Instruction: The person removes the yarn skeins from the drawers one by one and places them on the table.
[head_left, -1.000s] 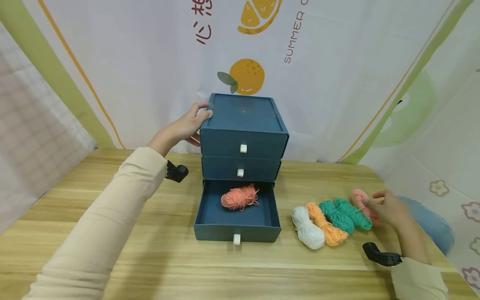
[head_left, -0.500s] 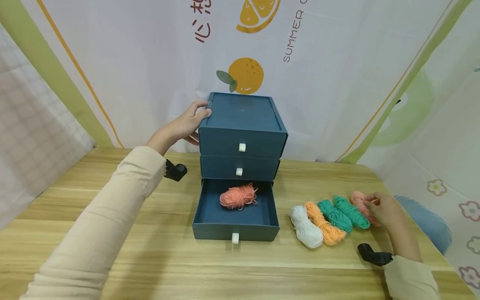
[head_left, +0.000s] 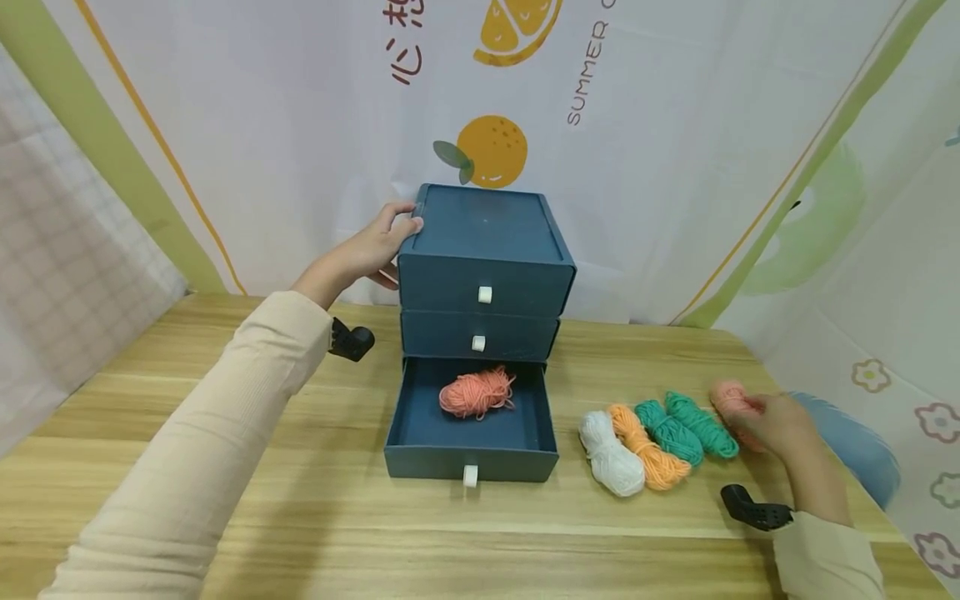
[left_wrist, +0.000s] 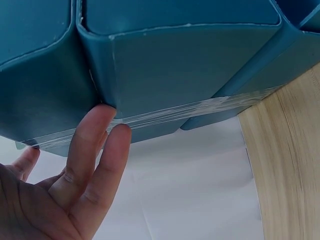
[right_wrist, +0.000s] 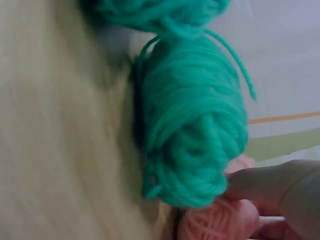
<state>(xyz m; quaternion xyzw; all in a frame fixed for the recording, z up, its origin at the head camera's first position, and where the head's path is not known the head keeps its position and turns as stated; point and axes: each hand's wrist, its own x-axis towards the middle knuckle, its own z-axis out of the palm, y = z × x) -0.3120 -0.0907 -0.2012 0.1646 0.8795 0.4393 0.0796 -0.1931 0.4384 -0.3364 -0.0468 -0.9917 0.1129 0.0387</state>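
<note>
My left hand [head_left: 367,252] rests against the left side of a dark blue drawer unit [head_left: 487,229], its thumb at the top edge. In the left wrist view, two fingertips [left_wrist: 117,137] touch the side wall beside a strip of clear tape [left_wrist: 200,107]. At the table's right, my right hand [head_left: 783,429] pinches a pink yarn skein [head_left: 727,397], partly hidden by the fingers. In the right wrist view, that pink skein shows just below a green skein [right_wrist: 195,115]. The bottom drawer [head_left: 471,462] is pulled out, with a coral-pink yarn skein [head_left: 476,393] inside.
A row of skeins lies right of the drawer: white [head_left: 611,454], orange [head_left: 651,450] and two green skeins [head_left: 701,425]. The upper two drawers are closed, each with a white knob [head_left: 485,294]. A printed curtain [head_left: 315,150] hangs behind the wooden table [head_left: 337,525].
My right hand has closed its fingers on the pink skein and shifted it slightly right, away from the green one. The left hand stays at the drawer unit.
</note>
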